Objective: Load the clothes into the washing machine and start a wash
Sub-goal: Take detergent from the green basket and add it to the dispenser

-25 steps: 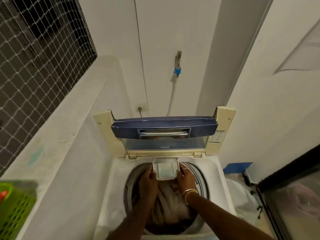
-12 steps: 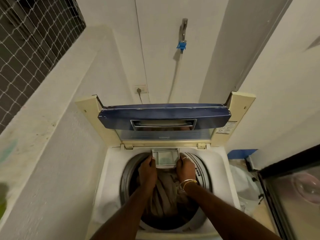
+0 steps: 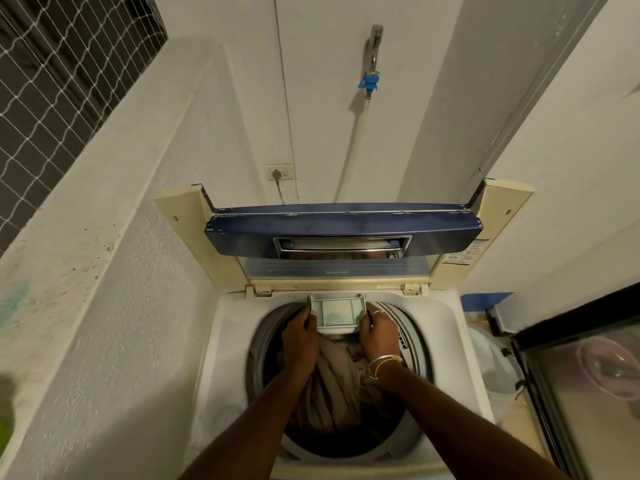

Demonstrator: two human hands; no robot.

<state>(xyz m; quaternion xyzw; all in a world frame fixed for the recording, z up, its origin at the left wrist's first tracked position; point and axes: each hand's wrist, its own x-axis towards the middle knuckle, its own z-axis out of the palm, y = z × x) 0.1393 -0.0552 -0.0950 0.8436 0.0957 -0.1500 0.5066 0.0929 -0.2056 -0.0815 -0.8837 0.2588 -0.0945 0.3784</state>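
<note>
A white top-loading washing machine (image 3: 225,358) stands below me with its blue-edged lid (image 3: 343,233) raised upright at the back. Beige and brown clothes (image 3: 336,386) fill the drum. At the drum's far rim sits a small grey detergent drawer (image 3: 337,311), pulled partly out over the clothes. My left hand (image 3: 299,341) grips the drawer's left side and my right hand (image 3: 379,336), with bangles on the wrist, grips its right side.
A low white wall (image 3: 114,237) runs close along the left with netting (image 3: 59,81) above it. A tap with a blue connector (image 3: 370,81) and a socket (image 3: 278,172) are on the back wall. A glass door (image 3: 588,375) and plastic bags (image 3: 491,362) stand to the right.
The view has moved closer and tilted down over the machine. Both hands stay on the detergent drawer, which sits slightly further back toward the rim. A green basket at the left has left the view.
</note>
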